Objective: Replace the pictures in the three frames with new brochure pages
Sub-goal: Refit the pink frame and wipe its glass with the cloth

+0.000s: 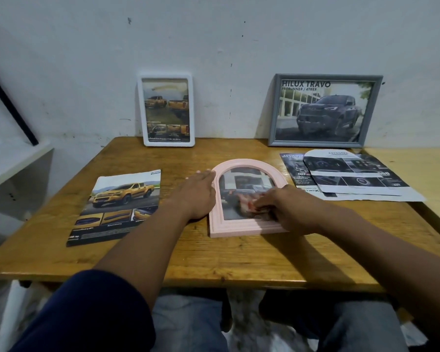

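The pink arched frame (239, 231) lies flat at the middle of the bench (214, 260). It looks light, rigid and glass-fronted, so likely fragile and best held by its rim. The left hand (196, 191) presses flat against its 9 o'clock edge. The right hand (282, 207) rests curled on the glazing at 4 o'clock, too blurred to tell any grip.

There are three frames: the pink one, a white frame (166, 144) at 11 o'clock and a grey frame (315, 143) at 1 o'clock. One yellow-pickup page (117, 207) lies at 9 o'clock, and at least two overlapping pages (353, 179) lie at 2 o'clock.

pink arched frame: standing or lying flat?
Flat: pink frame lies picture side up on the table, left hand and right hand touching it.
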`<state>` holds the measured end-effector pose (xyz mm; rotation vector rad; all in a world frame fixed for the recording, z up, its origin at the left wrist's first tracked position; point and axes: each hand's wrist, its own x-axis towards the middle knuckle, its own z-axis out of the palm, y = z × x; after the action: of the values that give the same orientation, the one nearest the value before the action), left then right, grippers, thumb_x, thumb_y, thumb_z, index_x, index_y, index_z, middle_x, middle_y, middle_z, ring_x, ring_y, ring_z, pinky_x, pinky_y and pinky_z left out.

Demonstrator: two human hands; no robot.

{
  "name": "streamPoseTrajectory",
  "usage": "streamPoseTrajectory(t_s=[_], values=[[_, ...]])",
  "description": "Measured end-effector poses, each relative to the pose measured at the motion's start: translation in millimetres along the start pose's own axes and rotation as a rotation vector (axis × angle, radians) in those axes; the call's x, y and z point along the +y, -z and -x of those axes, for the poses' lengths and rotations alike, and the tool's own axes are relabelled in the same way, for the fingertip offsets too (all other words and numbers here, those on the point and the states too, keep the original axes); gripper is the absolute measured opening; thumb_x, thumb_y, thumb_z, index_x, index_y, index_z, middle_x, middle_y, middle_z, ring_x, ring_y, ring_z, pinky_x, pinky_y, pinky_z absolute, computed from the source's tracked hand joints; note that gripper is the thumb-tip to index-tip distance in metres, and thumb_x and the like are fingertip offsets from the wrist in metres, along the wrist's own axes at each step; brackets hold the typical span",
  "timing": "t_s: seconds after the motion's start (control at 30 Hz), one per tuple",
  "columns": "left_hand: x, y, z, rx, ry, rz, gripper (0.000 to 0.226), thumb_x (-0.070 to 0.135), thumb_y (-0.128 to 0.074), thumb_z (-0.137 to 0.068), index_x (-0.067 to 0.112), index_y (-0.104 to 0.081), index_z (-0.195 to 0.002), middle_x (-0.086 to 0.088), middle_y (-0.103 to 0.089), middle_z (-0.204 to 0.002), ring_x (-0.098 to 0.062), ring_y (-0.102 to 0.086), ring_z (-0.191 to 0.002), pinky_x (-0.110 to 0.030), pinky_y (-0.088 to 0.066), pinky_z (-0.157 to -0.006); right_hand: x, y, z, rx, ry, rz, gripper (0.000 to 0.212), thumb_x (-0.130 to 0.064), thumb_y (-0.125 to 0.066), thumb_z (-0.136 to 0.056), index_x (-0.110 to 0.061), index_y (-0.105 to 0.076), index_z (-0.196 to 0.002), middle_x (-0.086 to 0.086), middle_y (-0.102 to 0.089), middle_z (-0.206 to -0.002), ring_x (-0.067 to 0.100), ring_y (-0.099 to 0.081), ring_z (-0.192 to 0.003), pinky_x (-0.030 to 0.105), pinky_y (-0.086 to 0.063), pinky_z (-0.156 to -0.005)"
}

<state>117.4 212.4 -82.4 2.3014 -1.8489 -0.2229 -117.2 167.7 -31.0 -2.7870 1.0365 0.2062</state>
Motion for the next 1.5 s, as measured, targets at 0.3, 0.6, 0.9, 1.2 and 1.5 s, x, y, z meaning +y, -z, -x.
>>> streamPoseTrajectory(t_s=[0.3, 0.6, 0.9, 1.2, 1.5], values=[[2.7, 0.5, 1.9, 0.003, 0.011, 0.011, 0.056, 0.032, -0.031, -0.109, 0.024, -0.017, -0.163, 0.002, -0.015, -0.17, -0.02, -0.011, -0.157, -0.042, -0.014, -0.124, -57.5, -23.5, -0.1, 0.384, -0.184, 0.047, 0.033, -0.012, -0.05, -0.095, -0.011, -0.054, -0.128, 0.009, -0.067, -0.118, 0.029, -0.063, -0.105, 0.038, -0.047, -0.087], [-1.6, -1.1, 0.0, 0.006, -0.005, 0.025, 0.054, 0.03, -0.029, -0.11, 0.024, -0.018, -0.162, 0.002, -0.016, -0.17, -0.019, -0.012, -0.156, -0.042, -0.015, -0.124, -61.2, -30.0, -5.2, 0.316, 0.131, -0.268, 0.035, -0.012, -0.063, -0.089, -0.024, -0.066, -0.122, 0.001, -0.066, -0.115, 0.021, -0.058, -0.106, 0.033, -0.046, -0.087], [0.1, 0.0, 0.8, 0.008, -0.001, -0.008, 0.055, 0.034, -0.03, -0.11, 0.025, -0.018, -0.163, 0.002, -0.017, -0.17, -0.021, -0.012, -0.156, -0.042, -0.015, -0.124, 16.1, -29.8, 27.1, 0.265, 0.146, 0.076, 0.055, -0.019, -0.057, -0.094, -0.03, -0.046, -0.147, -0.001, -0.054, -0.136, 0.019, -0.046, -0.121, 0.035, -0.043, -0.101], [5.0, 19.9, -18.4, 0.034, -0.018, -0.098, 0.05, 0.038, -0.038, -0.108, 0.023, -0.035, -0.155, -0.002, -0.031, -0.165, -0.026, -0.016, -0.156, -0.048, -0.016, -0.123, 55.8, 17.2, 10.8, 0.616, -0.361, -1.014, 0.028, 0.002, -0.044, -0.1, -0.011, -0.068, -0.108, 0.008, -0.069, -0.088, 0.02, -0.065, -0.073, 0.019, -0.047, -0.044], [46.3, -24.3, -39.2, 0.032, -0.241, -0.111, 0.054, 0.046, -0.029, -0.106, 0.029, -0.031, -0.157, 0.002, -0.023, -0.167, -0.021, -0.015, -0.155, -0.047, -0.01, -0.125, 65.4, 10.9, -82.6, 0.348, -0.229, -0.438, 0.02, -0.012, -0.055, -0.095, -0.019, -0.065, -0.111, 0.005, -0.067, -0.101, 0.024, -0.063, -0.098, 0.038, -0.054, -0.082]])
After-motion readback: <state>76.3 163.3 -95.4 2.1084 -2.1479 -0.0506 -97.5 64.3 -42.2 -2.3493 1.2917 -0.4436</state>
